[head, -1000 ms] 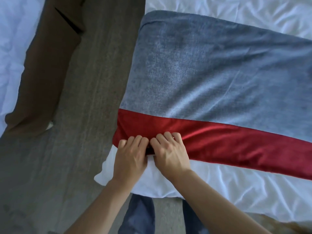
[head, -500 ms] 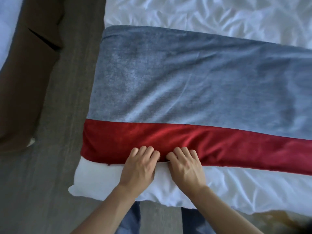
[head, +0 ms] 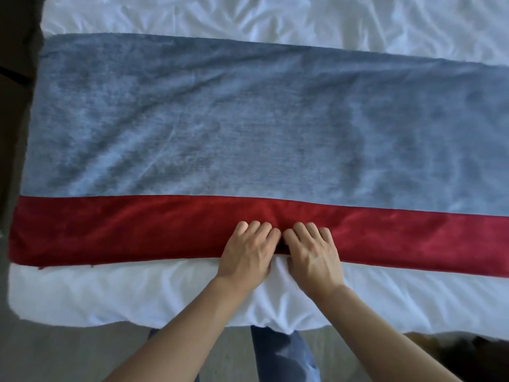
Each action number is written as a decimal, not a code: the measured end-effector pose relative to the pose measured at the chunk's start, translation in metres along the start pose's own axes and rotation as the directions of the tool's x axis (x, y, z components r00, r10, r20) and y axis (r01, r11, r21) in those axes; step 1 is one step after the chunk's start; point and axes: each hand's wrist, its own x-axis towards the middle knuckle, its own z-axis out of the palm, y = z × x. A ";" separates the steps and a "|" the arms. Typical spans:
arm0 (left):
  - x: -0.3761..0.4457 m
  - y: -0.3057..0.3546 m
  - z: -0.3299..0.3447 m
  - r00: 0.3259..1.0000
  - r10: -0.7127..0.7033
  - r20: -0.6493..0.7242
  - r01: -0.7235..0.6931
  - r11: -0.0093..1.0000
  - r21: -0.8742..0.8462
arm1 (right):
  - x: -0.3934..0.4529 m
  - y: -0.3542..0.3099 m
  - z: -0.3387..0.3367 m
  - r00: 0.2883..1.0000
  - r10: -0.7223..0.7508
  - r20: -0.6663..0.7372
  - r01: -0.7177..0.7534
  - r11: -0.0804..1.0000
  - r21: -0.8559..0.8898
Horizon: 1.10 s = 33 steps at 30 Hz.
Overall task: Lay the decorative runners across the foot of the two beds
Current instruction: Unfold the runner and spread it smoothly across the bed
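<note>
The runner (head: 248,133) is cut off at the right edge of the view, so its far end cannot be seen; its left end is seen to stop at the left edge of the bed (head: 110,293). It is laid flat across the white bedding near the foot, grey over most of its width with a red band (head: 124,230) along the near side. The thumbs of both hands are hidden beneath the palms. The left hand (head: 248,252) and the right hand (head: 312,252) are set side by side on the red band's near edge, fingers curled into the cloth, which is bunched between them. A dark shape at the lower right cannot be made out. Grey floor (head: 68,354) and a blue trouser leg (head: 283,357) are seen below the bed.
</note>
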 end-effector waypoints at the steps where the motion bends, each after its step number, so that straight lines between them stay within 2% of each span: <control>1: 0.005 0.010 0.003 1.000 0.006 0.001 -0.006 1.000 -0.002 | -0.006 0.009 0.000 1.000 0.016 0.007 -0.016 1.000 -0.001; 7: -0.014 0.035 0.021 0.999 0.036 0.034 -0.036 0.999 -0.001 | -0.047 0.009 0.009 0.998 0.055 0.031 -0.057 0.996 0.064; 12: -0.003 0.028 0.024 0.999 0.033 -0.019 -0.033 0.999 0.002 | -0.035 0.009 0.013 0.995 0.091 0.033 -0.093 0.995 0.044; 16: -0.017 0.037 0.034 0.999 0.016 -0.037 -0.019 0.997 -0.069 | -0.057 0.003 0.017 0.988 0.152 0.042 -0.154 0.987 0.049; 20: -0.031 0.040 0.029 0.998 0.055 0.021 -0.052 0.986 -0.157 | -0.068 0.004 0.004 0.989 0.104 0.107 -0.115 0.987 0.110; 24: 0.004 0.029 0.012 0.999 0.042 0.026 -0.035 0.972 -0.234 | -0.034 0.026 -0.016 0.991 0.120 0.052 -0.128 0.967 0.221; 27: 0.054 0.019 0.006 0.996 -0.030 -0.084 0.012 0.978 -0.206 | 0.020 0.046 -0.014 0.990 0.139 -0.015 -0.133 0.969 0.207; 33: 0.131 -0.007 0.024 0.983 -0.165 -0.082 0.163 0.986 -0.033 | 0.092 0.104 0.016 0.990 0.109 0.091 -0.114 0.992 0.055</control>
